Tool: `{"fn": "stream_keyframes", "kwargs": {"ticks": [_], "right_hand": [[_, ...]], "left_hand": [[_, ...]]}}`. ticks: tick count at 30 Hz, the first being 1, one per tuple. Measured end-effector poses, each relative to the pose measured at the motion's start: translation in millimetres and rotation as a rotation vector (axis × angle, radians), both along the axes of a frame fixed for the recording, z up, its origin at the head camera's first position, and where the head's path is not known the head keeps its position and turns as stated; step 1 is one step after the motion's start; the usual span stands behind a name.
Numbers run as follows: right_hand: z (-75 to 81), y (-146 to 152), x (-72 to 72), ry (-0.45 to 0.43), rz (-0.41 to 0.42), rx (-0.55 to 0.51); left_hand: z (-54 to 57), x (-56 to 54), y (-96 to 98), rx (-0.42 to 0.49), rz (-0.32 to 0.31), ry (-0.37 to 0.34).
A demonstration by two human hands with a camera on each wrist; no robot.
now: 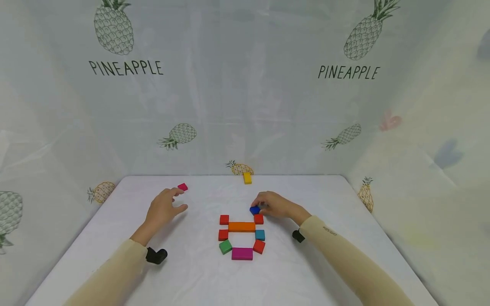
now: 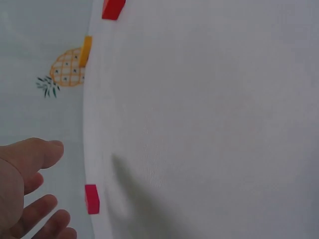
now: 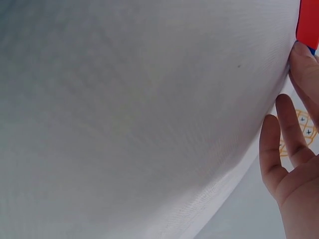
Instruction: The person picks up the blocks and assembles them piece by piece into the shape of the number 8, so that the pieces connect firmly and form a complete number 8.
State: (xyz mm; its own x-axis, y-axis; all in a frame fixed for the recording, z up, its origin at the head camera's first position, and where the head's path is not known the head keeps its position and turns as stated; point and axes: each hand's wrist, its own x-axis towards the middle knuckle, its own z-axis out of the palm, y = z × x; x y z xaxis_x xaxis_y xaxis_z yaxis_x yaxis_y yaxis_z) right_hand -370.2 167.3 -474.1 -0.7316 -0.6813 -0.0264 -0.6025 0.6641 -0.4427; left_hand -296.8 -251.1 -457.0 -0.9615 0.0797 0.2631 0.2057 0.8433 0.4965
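My right hand (image 1: 277, 205) pinches a small blue block (image 1: 254, 210) between thumb and fingers, right behind a red block (image 1: 258, 219) at the far right corner of a block figure. The right wrist view catches only a sliver of the blue block, past the thumb and a red block (image 3: 308, 24). Held over the table at the left, my left hand (image 1: 161, 207) has nothing in it, its thumb and fingers spread apart. A pinkish-red block (image 1: 183, 187) lies just beyond its fingertips; the left wrist view shows this block (image 2: 92, 199) beside the hand (image 2: 30, 189).
The figure has an orange bar (image 1: 241, 227), a magenta bar (image 1: 242, 253), a green block (image 1: 225, 247), a teal block (image 1: 260, 235) and several red blocks. A yellow block (image 1: 247, 178) lies at the table's far edge, before a hanging pineapple-print cloth (image 1: 245, 93).
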Motion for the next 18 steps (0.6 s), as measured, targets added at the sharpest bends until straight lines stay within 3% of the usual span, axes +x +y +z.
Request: {"fn": "stream_keyframes", "kwargs": {"ticks": [7, 18], "right_hand": [[1.2, 0, 0.7, 0.001, 0.002, -0.001], [3.2, 0, 2.2, 0.024, 0.012, 0.030]], "left_hand": [[-0.4, -35.7, -19.4, 0.001, -0.004, -0.050], [-8.5, -74.5, -29.4, -0.043, -0.030, -0.086]]}}
